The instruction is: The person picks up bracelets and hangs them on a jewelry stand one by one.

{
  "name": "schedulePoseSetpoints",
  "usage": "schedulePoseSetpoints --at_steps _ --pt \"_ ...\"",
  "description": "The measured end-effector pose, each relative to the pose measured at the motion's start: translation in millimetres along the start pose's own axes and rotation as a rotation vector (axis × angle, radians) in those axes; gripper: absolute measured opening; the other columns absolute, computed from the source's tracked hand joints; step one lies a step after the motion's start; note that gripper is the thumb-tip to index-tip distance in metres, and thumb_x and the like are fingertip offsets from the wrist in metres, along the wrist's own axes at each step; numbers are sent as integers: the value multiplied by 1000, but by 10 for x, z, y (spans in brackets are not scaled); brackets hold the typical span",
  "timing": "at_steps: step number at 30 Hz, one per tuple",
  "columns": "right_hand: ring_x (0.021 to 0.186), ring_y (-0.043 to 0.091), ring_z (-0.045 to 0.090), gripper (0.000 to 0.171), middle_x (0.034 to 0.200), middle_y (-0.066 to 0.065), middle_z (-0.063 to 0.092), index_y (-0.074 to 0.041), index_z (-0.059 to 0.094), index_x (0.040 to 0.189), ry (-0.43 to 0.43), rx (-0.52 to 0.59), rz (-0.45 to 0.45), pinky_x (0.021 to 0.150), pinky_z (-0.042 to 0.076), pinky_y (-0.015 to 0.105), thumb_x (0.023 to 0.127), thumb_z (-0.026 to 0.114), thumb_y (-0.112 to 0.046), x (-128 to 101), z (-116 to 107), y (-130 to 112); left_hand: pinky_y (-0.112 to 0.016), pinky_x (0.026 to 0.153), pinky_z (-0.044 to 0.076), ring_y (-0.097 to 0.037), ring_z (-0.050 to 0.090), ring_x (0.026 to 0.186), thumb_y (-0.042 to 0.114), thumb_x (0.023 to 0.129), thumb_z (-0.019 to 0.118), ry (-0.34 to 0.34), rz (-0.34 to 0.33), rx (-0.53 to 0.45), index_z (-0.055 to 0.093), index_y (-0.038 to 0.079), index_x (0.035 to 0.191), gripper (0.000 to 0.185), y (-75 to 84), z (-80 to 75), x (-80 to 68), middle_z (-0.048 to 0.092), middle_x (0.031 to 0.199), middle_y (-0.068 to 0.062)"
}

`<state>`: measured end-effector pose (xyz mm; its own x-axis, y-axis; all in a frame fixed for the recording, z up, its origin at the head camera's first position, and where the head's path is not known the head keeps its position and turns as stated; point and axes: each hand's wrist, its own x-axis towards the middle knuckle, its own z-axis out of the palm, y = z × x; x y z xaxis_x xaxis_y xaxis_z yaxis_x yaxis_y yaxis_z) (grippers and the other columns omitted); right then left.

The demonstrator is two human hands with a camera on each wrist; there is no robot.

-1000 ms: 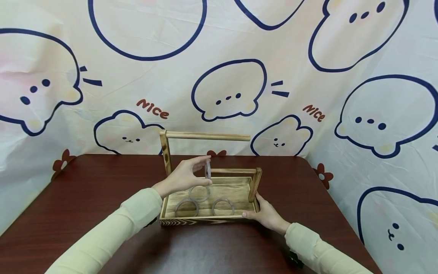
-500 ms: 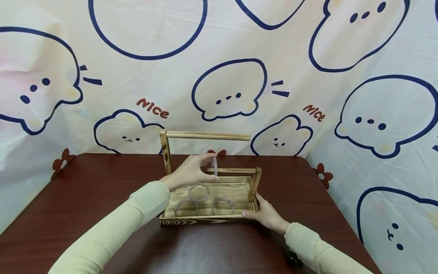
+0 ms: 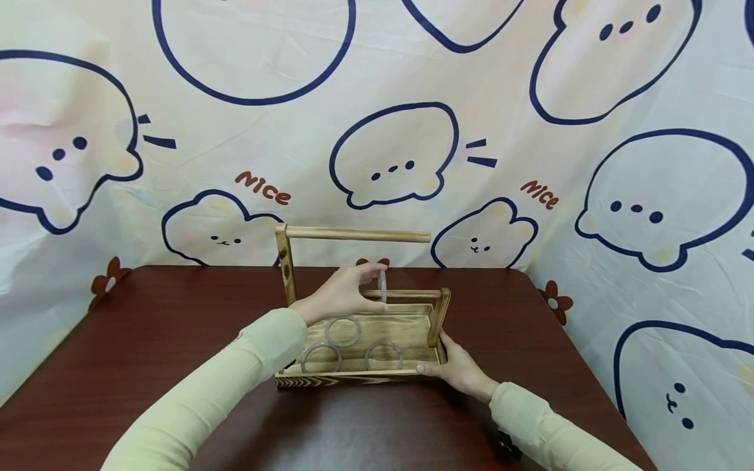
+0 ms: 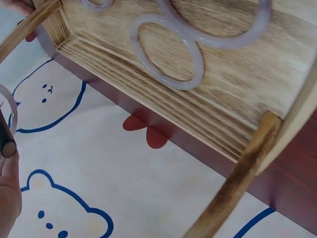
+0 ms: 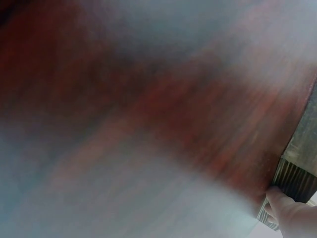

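My left hand [image 3: 343, 294] pinches a pale translucent bangle [image 3: 383, 288] between thumb and fingertips, holding it upright. The bangle is around the lower wooden bar [image 3: 412, 294], whose free end [image 4: 8, 148] shows in the left wrist view. Below is a wooden bangle stand with a shallow tray [image 3: 412, 320]. Inside that tray lie a front-left bangle [image 3: 303, 360], a rear bangle [image 3: 360, 332] and a front-right bangle [image 3: 402, 358]. My right hand [image 3: 462, 371] grips the tray's right end, thumb on the front rim. Only part of each hand shows in its wrist view.
A longer upper bar [image 3: 359, 233] extends rightward from the tall left post [image 3: 285, 261], above and behind my left hand. The short right post [image 3: 438, 317] carries the lower bar. A dark red-brown table [image 3: 194, 314] meets a patterned cloth backdrop [image 3: 306, 157].
My left hand has moved right with the bangle, which has slid along the lower bar away from its free end. My right hand and the stand stay put.
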<state>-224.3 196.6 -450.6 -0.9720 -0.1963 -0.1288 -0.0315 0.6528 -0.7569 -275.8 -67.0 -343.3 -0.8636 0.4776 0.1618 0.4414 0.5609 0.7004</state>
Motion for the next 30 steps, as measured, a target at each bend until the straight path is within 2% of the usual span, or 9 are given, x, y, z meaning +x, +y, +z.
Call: schedulePoseSetpoints --at_steps 6,14,21,30 --pt "135 36 26 105 147 21 26 0 12 146 -4 -6 -7 104 30 52 72 76 -40 2 0 -5 -36 101 40 -20 48 123 42 69 78 -8 -20 -6 45 25 135 75 60 49 51 49 135 -2" --pt "134 36 27 105 147 21 27 0 13 146 -1 -13 -5 103 30 52 72 76 -39 -3 1 2 -33 99 41 -21 50 121 37 70 79 -11 23 26 47 20 133 73 121 109 149 50 134 -2" --pt "134 36 27 106 147 21 27 -2 13 147 -5 -16 14 103 30 52 71 76 -41 7 -10 -3 -35 100 40 -20 49 122 39 70 78 -37 53 17 46 20 135 75 162 149 201 49 136 -3" --pt "134 37 27 105 146 22 28 -1 12 147 -9 -14 1 103 30 54 72 76 -40 12 -5 -2 -36 98 42 -23 51 119 41 71 77 -62 92 65 46 18 135 75 214 213 264 53 131 -4"
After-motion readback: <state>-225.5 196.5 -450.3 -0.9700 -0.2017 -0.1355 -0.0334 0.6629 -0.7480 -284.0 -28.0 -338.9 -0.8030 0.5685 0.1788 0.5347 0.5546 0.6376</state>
